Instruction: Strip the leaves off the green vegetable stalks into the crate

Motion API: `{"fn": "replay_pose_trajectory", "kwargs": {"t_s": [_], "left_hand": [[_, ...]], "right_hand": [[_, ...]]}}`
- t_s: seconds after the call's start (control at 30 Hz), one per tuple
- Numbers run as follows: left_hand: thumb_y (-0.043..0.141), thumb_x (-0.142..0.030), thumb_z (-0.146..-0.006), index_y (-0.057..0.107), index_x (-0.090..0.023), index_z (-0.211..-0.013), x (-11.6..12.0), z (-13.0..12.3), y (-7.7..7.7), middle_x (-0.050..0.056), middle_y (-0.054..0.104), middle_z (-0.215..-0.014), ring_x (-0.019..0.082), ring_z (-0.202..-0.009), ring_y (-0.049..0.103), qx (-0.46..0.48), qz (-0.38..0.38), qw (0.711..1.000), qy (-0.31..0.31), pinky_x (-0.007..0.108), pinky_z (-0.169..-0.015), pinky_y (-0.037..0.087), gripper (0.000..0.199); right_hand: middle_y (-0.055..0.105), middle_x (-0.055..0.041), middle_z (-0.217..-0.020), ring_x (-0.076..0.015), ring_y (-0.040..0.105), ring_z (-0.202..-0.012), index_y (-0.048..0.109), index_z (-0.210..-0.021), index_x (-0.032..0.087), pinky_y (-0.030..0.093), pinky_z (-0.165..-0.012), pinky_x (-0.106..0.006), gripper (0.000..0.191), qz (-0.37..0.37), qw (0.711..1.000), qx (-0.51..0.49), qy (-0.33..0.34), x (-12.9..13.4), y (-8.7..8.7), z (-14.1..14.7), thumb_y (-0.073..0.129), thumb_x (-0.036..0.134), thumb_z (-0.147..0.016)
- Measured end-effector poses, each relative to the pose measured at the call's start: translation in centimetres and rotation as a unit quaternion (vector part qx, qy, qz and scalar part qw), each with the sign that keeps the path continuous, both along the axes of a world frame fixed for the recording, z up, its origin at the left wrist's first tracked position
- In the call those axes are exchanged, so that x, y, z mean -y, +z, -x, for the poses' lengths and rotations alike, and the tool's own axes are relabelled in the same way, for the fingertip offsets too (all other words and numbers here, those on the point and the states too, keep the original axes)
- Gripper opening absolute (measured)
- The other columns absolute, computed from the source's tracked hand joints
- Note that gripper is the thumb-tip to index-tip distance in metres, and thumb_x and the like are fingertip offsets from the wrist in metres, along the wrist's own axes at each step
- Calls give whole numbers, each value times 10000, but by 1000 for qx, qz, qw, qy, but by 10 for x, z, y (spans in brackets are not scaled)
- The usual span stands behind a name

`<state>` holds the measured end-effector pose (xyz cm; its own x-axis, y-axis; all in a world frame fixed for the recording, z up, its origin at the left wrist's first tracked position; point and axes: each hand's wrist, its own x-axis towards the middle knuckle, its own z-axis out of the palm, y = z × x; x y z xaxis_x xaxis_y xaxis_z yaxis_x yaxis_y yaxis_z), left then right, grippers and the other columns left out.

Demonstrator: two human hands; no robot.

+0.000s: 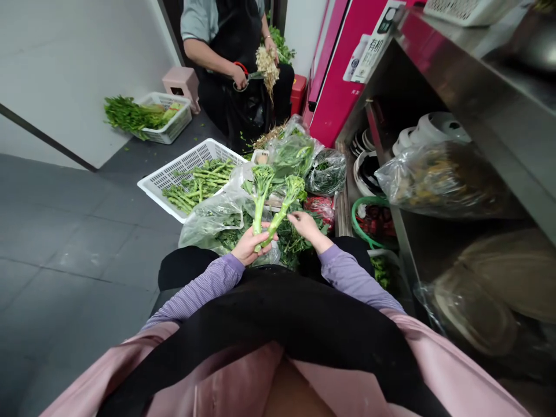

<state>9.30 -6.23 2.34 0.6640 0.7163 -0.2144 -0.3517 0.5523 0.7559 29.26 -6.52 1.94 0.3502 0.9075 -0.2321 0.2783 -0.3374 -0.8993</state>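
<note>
Two green broccolini stalks, one upright (259,202) and one leaning right (281,213), are held at their lower ends by my left hand (253,244). My right hand (306,226) is beside the right stalk, its thumb and index finger pinched close to the stem; whether they grip anything is too small to tell. Beneath both hands lies a heap of dark leafy greens (289,246). A clear plastic bag (211,223) spreads to the left of them. Behind it, a white basket (163,184) holds cut green stems (200,184).
Across from me a seated person (230,35) holds red-handled scissors (241,70) and a rooted bunch (267,66). A smaller white basket (176,124) with greens stands back left. Metal shelving (469,87) with bagged items rises on the right, near a pink cabinet (343,87).
</note>
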Motion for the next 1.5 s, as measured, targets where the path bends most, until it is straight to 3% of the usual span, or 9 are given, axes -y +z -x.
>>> {"fn": "replay_pose_trajectory", "kwargs": {"t_s": [0.1, 0.2, 0.43, 0.63, 0.8, 1.0, 1.13, 1.3, 1.5], "left_hand": [[775, -329, -677, 485, -151, -998, 1, -1, -2, 63, 679, -750, 50, -362, 459, -1, -2, 1000, 6, 166, -348, 273, 468], [767, -314, -685, 494, -144, -1001, 0, 0, -3, 66, 680, -758, 51, -356, 460, 5, -13, 1000, 7, 172, -347, 275, 452], [762, -312, -691, 482, -171, -1001, 5, 5, -10, 56, 667, -756, 40, -349, 431, 29, 34, 998, -38, 155, -334, 239, 441], [700, -334, -732, 506, -173, -923, 7, 6, -13, 5, 582, -709, 9, -339, 328, 79, 172, 976, -110, 155, -308, 103, 317], [710, -365, -708, 522, -158, -866, 7, 8, -13, -8, 528, -625, 4, -321, 278, 85, 193, 966, -150, 176, -303, 41, 322], [757, -356, -668, 499, -183, -975, 11, 8, -13, 24, 615, -697, 35, -320, 400, 66, 96, 984, -132, 150, -302, 135, 437], [746, -333, -699, 490, -157, -1001, 6, 5, -3, 66, 665, -743, 52, -322, 440, 26, 3, 996, -80, 159, -307, 224, 433], [771, -331, -660, 502, -125, -1033, 3, 0, 1, 80, 688, -781, 65, -369, 493, -61, -57, 996, 23, 168, -320, 275, 504], [789, -344, -603, 526, -115, -1027, 7, -6, -6, 77, 696, -796, 73, -419, 517, -167, -95, 975, 115, 169, -328, 322, 549]], "right_hand": [[512, 46, -558, -86, 449, -469, 506, -754, 206, 353, -474, -204, 259, -135, 971, -197, 26, -4, 28, 7, 530, 452, -833], [424, 75, -486, -63, 362, -409, 428, -708, 209, 294, -414, -175, 235, -189, 922, -337, 30, -5, 49, 21, 573, 352, -826], [338, 82, -496, -16, 166, -367, 327, -614, 191, 142, -331, -137, 226, -14, 839, -541, -48, -6, 56, 24, 460, 93, -768], [418, 69, -539, -43, 309, -389, 381, -687, 204, 252, -372, -157, 168, -135, 884, -446, -25, -6, 56, 18, 522, 131, -744], [403, 77, -582, -36, 294, -412, 415, -741, 205, 251, -397, -149, 183, -144, 847, -509, 48, -3, 54, 16, 597, 195, -756], [263, 110, -506, -15, 111, -378, 436, -722, 181, 94, -343, -119, 123, 48, 826, -556, 84, -7, 61, 2, 541, 197, -784], [254, 110, -465, -16, 122, -365, 398, -670, 187, 74, -338, -118, 152, 186, 832, -512, 102, -4, 40, 12, 500, 138, -773], [396, 77, -510, -30, 296, -386, 355, -661, 202, 244, -355, -143, 178, -5, 898, -438, -33, 7, 9, 29, 513, 201, -741], [470, 90, -571, -52, 378, -415, 435, -832, 235, 293, -359, -173, 243, -163, 947, -276, 13, 2, 28, 21, 640, 282, -710]]}}
